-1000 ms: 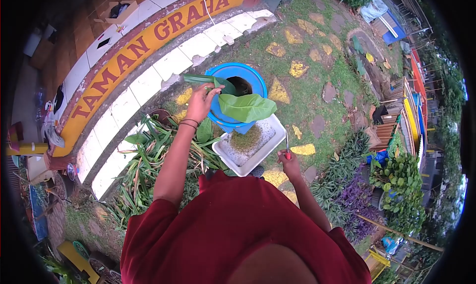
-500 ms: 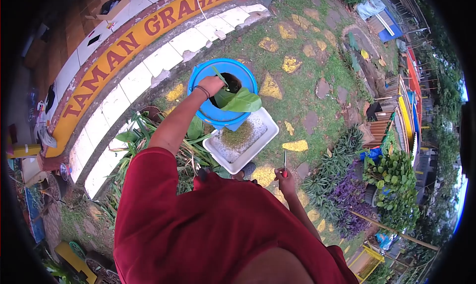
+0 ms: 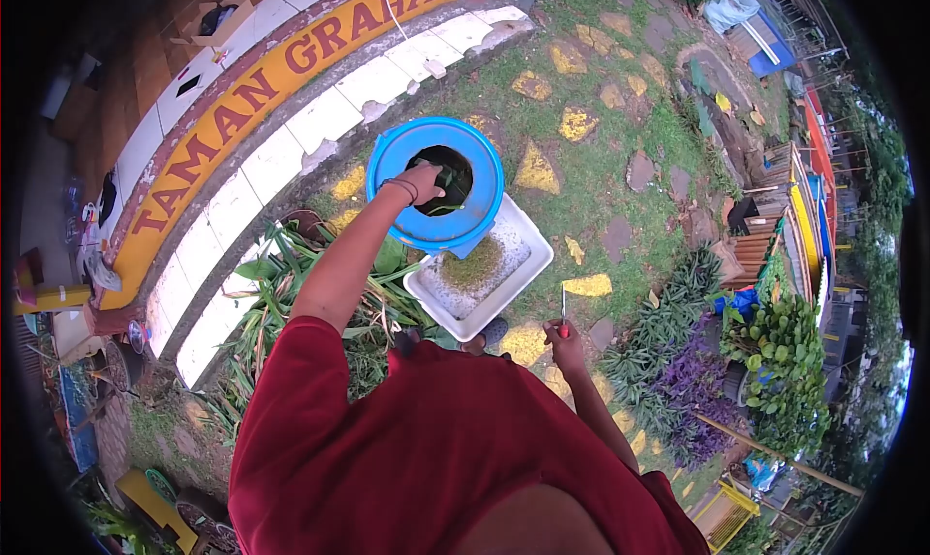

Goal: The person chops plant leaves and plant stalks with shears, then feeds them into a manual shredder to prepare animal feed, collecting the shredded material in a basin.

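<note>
My left hand [image 3: 422, 181] reaches into the round dark opening of a blue plastic bin [image 3: 387, 153]. The thumb stands apart from the fingers, and the fingertips are partly lost in the dark. Green leaf pieces [image 3: 446, 207] show inside the opening, just below the hand. Low at my other side, my right hand [image 3: 565, 347] is closed around the red handle of a thin-bladed metal tool [image 3: 564, 308], blade pointing away from me. Under and in front of the bin lies a white tray [image 3: 536, 255] with a mound of greenish-brown material [image 3: 472, 267] in it.
Cut long leaves [image 3: 281, 308] are heaped left of the tray. A tiled ledge [image 3: 325, 117] with a yellow lettered band [image 3: 262, 90] curves along the left. Yellow-painted stones [image 3: 536, 168] dot the grass. Purple plants [image 3: 688, 390] grow at the right.
The large green leaf that hung over the bin's rim has gone down into the opening. My left hand has moved lower and right. My right hand still holds the tool.
</note>
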The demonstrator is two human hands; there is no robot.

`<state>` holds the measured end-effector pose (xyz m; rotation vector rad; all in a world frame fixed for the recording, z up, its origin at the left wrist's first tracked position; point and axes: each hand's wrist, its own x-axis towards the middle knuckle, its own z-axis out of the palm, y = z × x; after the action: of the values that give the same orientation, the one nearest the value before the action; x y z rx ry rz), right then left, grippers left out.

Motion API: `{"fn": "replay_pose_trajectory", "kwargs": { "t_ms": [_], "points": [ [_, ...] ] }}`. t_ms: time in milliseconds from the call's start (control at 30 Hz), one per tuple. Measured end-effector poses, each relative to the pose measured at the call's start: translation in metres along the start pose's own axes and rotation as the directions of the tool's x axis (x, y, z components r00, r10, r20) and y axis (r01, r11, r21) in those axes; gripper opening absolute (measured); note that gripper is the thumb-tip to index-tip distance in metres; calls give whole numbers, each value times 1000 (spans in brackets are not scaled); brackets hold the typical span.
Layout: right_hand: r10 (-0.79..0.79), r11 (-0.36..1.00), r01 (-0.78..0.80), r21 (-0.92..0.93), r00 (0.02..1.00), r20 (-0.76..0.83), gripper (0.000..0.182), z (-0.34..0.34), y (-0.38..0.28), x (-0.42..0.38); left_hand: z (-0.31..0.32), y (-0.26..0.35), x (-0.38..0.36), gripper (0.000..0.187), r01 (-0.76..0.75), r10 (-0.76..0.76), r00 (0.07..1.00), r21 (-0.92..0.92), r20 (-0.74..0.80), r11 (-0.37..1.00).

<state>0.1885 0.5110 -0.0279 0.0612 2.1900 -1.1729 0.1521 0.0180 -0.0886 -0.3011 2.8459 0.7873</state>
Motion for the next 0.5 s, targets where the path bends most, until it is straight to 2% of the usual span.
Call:
{"fn": "replay_pose_trajectory", "kwargs": {
  "t_ms": [67, 100, 133, 233, 300, 400, 467, 500],
  "points": [
    [39, 999, -39, -13, 999, 1, 31, -1, -4, 2, -41, -1, -1, 51, 44, -44, 999, -16, 4, 999],
    [75, 997, -76, -29, 997, -7, 31, -2, -5, 2, -59, -8, -2, 48, 17, -23, 998, -112, -58, 994],
    [66, 997, -67, -40, 998, -5, 32, -2, 1, 5, -73, -12, -5, 44, -18, -8, 992, -207, -125, 978],
    [6, 999, -4, -47, 999, 34, 33, 0, 15, 13, -89, -13, -24, 37, 56, -96, 979, -216, -180, 975],
    [-16, 998, 18, -53, 999, 38, 31, 5, 23, 17, -69, -15, -32, 36, 58, -98, 984, -255, -146, 965],
    [-44, 998, 46, -45, 997, 60, 29, 12, 28, 22, -31, -4, -43, 42, 0, -16, 998, -242, -64, 970],
    [-48, 998, 51, -34, 996, 79, 30, 13, 26, 23, -13, 15, -42, 49, 34, -34, 999, -111, -2, 993],
    [-38, 998, 41, -42, 996, 76, 30, 13, 23, 22, -1, 18, -36, 49, 35, -36, 999, -114, -2, 993]
  ]
}}
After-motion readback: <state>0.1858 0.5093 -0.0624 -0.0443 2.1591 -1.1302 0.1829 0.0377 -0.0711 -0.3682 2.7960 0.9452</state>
